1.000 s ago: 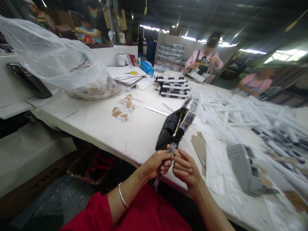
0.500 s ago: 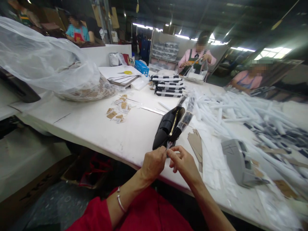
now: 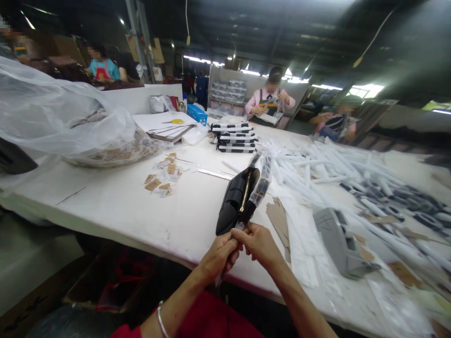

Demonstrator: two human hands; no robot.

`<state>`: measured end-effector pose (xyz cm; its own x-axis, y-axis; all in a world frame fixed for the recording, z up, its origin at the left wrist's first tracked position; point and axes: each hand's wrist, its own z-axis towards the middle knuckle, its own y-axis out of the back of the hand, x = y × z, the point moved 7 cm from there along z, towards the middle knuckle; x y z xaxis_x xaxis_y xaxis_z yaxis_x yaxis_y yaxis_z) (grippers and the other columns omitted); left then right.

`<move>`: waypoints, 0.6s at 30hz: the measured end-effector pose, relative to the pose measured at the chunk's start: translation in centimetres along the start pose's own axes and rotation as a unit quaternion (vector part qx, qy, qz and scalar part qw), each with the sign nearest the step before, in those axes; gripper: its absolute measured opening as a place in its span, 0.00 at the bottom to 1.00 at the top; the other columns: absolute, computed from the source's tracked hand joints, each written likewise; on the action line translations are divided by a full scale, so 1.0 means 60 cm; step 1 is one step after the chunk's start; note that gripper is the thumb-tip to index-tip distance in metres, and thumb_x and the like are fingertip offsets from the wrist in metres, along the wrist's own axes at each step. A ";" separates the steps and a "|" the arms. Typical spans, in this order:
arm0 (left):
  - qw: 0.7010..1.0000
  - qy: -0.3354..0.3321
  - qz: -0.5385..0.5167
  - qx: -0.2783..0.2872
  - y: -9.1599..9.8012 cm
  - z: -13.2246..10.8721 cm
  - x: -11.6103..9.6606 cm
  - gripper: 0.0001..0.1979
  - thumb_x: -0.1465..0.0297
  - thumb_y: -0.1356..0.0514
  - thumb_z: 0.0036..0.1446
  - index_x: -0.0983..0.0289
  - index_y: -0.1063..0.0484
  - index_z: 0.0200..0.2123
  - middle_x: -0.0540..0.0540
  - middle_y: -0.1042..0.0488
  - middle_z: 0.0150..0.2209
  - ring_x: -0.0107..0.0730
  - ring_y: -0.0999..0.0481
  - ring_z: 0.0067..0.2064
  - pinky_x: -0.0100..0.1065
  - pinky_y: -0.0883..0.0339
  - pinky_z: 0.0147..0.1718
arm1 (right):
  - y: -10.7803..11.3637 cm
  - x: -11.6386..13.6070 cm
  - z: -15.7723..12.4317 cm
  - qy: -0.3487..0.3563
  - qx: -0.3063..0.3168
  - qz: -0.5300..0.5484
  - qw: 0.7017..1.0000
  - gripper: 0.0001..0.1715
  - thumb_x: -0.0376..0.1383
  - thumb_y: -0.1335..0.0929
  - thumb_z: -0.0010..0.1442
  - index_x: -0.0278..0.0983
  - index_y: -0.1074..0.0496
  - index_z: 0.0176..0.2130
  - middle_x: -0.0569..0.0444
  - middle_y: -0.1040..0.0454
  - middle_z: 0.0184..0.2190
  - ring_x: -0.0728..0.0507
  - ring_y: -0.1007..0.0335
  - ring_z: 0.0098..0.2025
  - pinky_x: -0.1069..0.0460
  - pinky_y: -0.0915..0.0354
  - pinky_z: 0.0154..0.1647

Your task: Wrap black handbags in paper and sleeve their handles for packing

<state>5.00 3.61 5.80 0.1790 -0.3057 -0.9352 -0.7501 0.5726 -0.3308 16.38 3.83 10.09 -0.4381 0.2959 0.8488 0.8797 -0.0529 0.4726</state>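
A small black handbag (image 3: 230,202) with a gold zipper (image 3: 245,195) stands tilted on the table in front of me. Its strap (image 3: 263,176), wrapped in clear plastic, loops up along the right side. At the bag's near end, my left hand (image 3: 220,256) and my right hand (image 3: 260,241) meet with their fingers closed. Both pinch at a bit of clear plastic wrap (image 3: 240,226) beside the strap's lower end. My fingers hide most of that piece.
Left lie tags (image 3: 160,178) and a large plastic bag (image 3: 102,117). Wrapped black pieces (image 3: 235,138) are stacked behind. To the right are cardboard strips (image 3: 279,220), a grey tape dispenser (image 3: 338,239) and piled white foam strips (image 3: 317,164). A co-worker (image 3: 269,101) sits across the table.
My hands have drawn closer together, with the left fingers turned inward under the right ones. The view has shifted, so the table's things sit lower and further left. The bag stays on the table.
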 end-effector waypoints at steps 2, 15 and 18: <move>0.999 -0.002 -0.039 0.009 -0.002 0.003 0.004 0.18 0.52 0.45 0.60 0.63 0.35 0.34 0.43 0.38 0.17 0.20 0.46 0.13 0.22 0.51 0.13 | -0.013 -0.017 0.007 -0.010 0.023 0.066 0.998 0.24 0.54 0.28 0.50 0.37 0.32 0.25 0.60 0.34 0.13 0.53 0.43 0.12 0.58 0.49 0.10; 0.959 -0.016 0.281 0.036 0.050 -0.004 -0.048 0.24 0.49 0.47 0.60 0.64 0.27 0.29 0.53 0.26 0.27 0.32 0.29 0.29 0.31 0.36 0.31 | 0.073 -0.056 0.000 0.045 -0.154 0.197 0.967 0.22 0.56 0.31 0.55 0.40 0.27 0.29 0.56 0.30 0.22 0.47 0.39 0.19 0.52 0.43 0.20; 0.884 -0.146 0.417 -0.150 0.072 -0.014 -0.155 0.13 0.58 0.43 0.61 0.61 0.26 0.33 0.51 0.26 0.30 0.33 0.29 0.32 0.32 0.36 0.34 | 0.122 0.014 -0.006 0.137 -0.190 0.147 0.961 0.23 0.53 0.30 0.55 0.38 0.24 0.40 0.52 0.25 0.30 0.44 0.32 0.28 0.49 0.34 0.30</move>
<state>-0.41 8.31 13.16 -0.3918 0.3630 -0.8454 -0.8262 0.2654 0.4969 22.39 3.36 14.35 -0.2593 -0.0435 0.9648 0.8648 -0.4553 0.2119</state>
